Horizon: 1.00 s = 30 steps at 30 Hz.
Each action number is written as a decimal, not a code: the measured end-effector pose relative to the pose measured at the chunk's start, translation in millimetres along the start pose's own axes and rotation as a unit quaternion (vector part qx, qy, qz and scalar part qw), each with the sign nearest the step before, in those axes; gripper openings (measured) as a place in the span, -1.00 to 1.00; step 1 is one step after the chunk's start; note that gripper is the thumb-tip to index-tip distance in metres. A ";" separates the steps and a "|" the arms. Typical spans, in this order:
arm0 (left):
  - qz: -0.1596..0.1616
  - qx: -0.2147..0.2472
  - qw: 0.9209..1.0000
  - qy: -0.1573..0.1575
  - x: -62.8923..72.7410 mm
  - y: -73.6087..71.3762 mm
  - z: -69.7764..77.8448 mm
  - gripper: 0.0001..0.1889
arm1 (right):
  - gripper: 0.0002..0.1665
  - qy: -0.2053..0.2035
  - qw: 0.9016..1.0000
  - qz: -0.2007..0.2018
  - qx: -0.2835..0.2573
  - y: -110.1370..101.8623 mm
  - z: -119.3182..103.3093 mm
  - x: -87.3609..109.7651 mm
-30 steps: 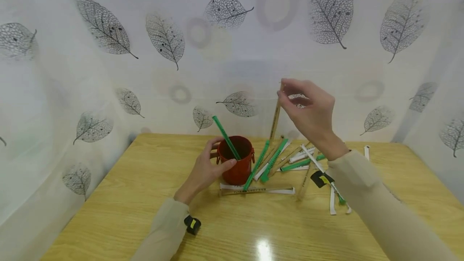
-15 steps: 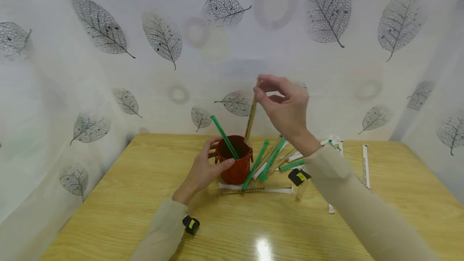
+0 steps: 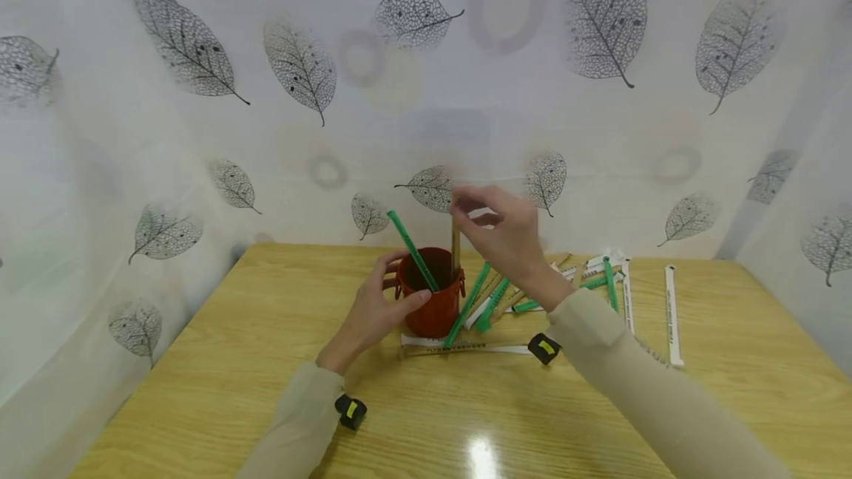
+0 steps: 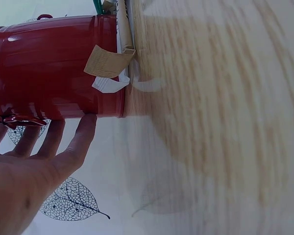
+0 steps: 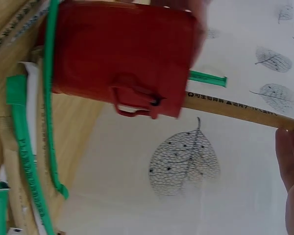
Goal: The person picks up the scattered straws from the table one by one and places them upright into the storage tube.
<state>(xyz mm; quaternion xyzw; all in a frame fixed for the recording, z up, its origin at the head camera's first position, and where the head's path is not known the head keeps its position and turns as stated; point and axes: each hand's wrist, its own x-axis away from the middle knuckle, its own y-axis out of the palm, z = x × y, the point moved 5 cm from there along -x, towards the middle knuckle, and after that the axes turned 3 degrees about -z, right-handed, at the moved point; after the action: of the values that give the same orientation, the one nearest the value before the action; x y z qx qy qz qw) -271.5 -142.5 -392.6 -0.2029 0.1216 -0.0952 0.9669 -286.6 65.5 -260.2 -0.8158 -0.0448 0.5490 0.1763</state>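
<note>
A small red bucket (image 3: 441, 316) stands on the table. My left hand (image 3: 369, 320) holds it from the left, thumb at the front of the rim and fingers along its side; the left wrist view shows fingertips against the red wall (image 4: 49, 68). A green paper-wrapped straw (image 3: 411, 246) leans inside the bucket, its top sticking out. Above the rim, my right hand (image 3: 502, 235) pinches the top of a brown paper-wrapped straw (image 5: 230, 107). That straw stands nearly upright, its lower end inside the bucket and hidden by the wall.
Right of the bucket lies a loose pile of green, white and brown wrapped straws (image 3: 492, 305). Several lie in front of the bucket's base (image 3: 479, 348). One white straw (image 3: 672, 316) lies apart at the right. A leaf-patterned curtain (image 3: 426, 94) hangs behind the wooden table (image 3: 266, 361).
My right hand has carried the brown straw left over the bucket and then lowered it, so its lower end is inside. The left hand has stayed on the bucket.
</note>
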 end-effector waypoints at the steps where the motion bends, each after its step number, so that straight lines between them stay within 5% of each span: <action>1: 0.000 -0.001 1.000 -0.001 -0.1 0.1 0.2 -0.28 | -0.66 0.003 1.000 -0.006 -0.002 1.5 1.8 3.8; 17: -0.001 -0.001 1.000 -0.009 -0.5 0.2 0.1 -0.28 | -0.58 0.025 0.998 -0.056 -0.019 14.9 17.9 38.4; 26: -0.001 0.001 1.000 -0.010 -0.7 0.5 -1.4 -0.29 | -0.31 0.071 0.992 -0.099 0.018 3.2 24.8 50.7; 30: -0.001 0.004 1.000 -0.015 0.6 0.5 -0.4 -0.28 | -0.49 0.023 0.993 -0.114 0.026 -7.9 24.7 57.8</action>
<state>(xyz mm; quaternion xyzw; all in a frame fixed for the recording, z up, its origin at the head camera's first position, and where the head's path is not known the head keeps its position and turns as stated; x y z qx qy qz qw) -270.9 -142.3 -393.2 -0.2004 0.1068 -0.0935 0.9694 -285.5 94.2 -316.6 -0.8129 -0.1193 0.5073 0.2602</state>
